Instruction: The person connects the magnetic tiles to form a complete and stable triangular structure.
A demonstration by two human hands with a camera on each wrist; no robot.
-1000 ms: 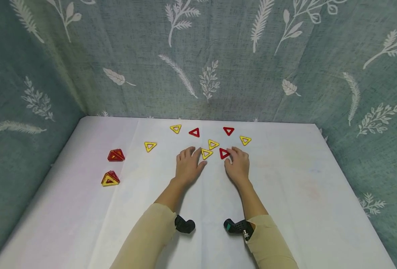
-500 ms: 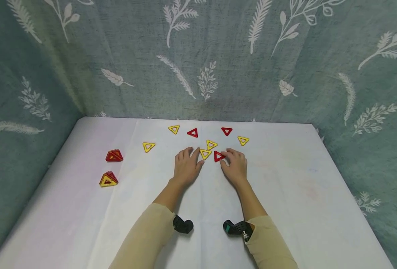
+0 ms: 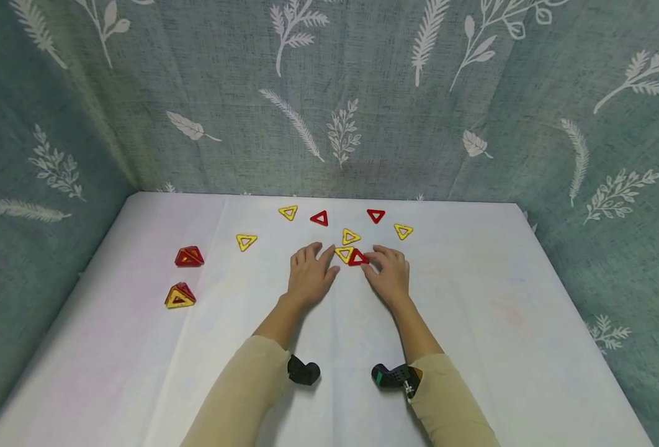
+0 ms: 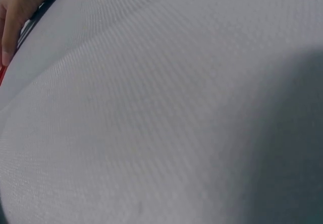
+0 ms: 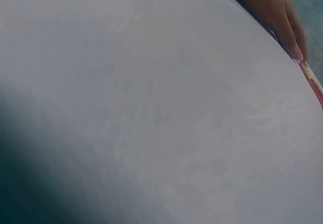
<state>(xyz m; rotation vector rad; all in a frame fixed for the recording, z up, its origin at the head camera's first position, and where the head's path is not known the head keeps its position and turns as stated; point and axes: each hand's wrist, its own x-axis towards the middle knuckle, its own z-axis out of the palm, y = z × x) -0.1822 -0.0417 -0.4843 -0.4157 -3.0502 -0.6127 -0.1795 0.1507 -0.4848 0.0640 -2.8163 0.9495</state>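
Your red triangle (image 3: 353, 257) lies flat on the white desk (image 3: 463, 316) just above the middle of the frame, in the gap between your two hands. Your right hand (image 3: 391, 275) is the nearer one: it sits immediately right of the piece, with thumb and index finger appearing to pinch the right-hand corner. Directly left of the red triangle is the lower yellow triangle (image 3: 345, 249), nearer your left hand (image 3: 309, 275). There the index fingertip touches its left corner, while the thumb stands apart and the fingers look relaxed and slightly spread rather than gripping.

The relation that seems to matter most is the seam between these two pieces. Neither shows a clear long axis, so read them by their corners: the yellow points toward the bottom of the frame, and the red one's left side runs along its right side. They look in contact, though you cannot tell whether the edges meet cleanly or overlap a little.

The upper yellow triangle (image 3: 344, 236) lies just above this pair. Your wrist views catch only fingertips and slivers of coloured edge at the frame's border, so they do not settle the seam.
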